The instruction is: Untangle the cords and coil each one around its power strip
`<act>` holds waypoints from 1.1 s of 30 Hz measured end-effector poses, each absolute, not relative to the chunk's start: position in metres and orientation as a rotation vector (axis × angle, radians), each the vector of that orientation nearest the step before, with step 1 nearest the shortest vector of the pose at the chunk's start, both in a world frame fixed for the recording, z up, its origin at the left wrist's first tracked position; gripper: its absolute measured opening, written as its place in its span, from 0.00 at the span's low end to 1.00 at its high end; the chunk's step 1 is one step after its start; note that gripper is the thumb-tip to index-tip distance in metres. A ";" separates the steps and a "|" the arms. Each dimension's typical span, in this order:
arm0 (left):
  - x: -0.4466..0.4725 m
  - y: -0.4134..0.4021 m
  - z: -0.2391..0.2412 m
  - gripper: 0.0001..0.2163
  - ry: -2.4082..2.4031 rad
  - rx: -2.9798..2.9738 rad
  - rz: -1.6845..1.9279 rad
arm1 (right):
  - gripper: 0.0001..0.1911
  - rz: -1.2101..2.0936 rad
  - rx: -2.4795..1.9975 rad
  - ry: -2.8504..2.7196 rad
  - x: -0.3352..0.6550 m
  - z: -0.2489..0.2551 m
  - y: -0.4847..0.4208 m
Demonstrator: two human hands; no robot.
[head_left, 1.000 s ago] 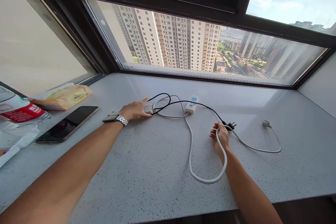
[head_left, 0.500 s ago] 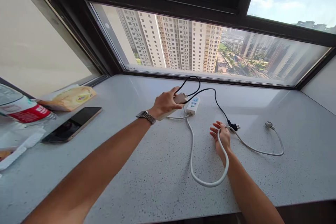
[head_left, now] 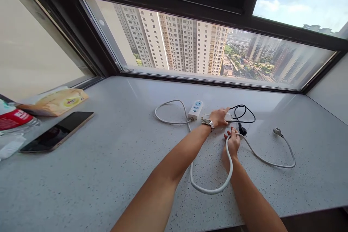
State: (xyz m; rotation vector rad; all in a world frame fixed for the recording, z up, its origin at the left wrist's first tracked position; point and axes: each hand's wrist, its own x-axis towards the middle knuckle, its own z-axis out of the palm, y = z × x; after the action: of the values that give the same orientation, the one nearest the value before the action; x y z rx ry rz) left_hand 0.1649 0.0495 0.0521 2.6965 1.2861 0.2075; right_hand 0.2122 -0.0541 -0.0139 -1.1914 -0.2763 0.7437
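Note:
My left hand [head_left: 219, 117] is closed over a white power strip [head_left: 228, 117], laid low over the sill; my fingers cover much of it. A thin black cord [head_left: 248, 109] loops from its right end to a black plug [head_left: 241, 129]. Just in front, my right hand [head_left: 233, 142], palm turned up with fingers curled, holds a white cable [head_left: 209, 190] that runs across it. That cable ends at a grey-white plug [head_left: 277, 131] on the right. A second white power strip [head_left: 195, 110] with blue-marked sockets lies left of my left hand.
On the left lie a smartphone [head_left: 58, 131], a yellow tissue pack [head_left: 58, 101] and a bottle with a red label [head_left: 15, 119]. The speckled sill [head_left: 122, 174] meets a dark window frame [head_left: 190, 79] at the back. Its front edge runs along the bottom right.
My left hand has moved right and down with the power strip, bringing the black cord along. A white cable loop now shows at left. My right hand's fingers have curled in more.

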 end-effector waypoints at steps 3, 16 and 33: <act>0.156 0.063 0.056 0.39 1.343 2.701 0.195 | 0.16 0.738 -1.179 -0.253 0.208 -0.014 -0.055; 0.025 0.077 0.044 0.32 1.722 2.516 0.130 | 0.16 0.846 -1.145 -0.245 0.217 -0.009 -0.061; 0.062 -0.012 0.047 0.21 1.244 2.785 0.371 | 0.11 0.819 -1.179 -0.157 0.222 0.007 -0.061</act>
State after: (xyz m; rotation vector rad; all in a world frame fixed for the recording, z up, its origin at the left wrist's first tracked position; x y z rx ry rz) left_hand 0.0624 -0.0116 0.0475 2.7846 1.2442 0.3713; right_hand 0.2219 -0.0614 0.0069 -1.1795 -0.1565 0.8188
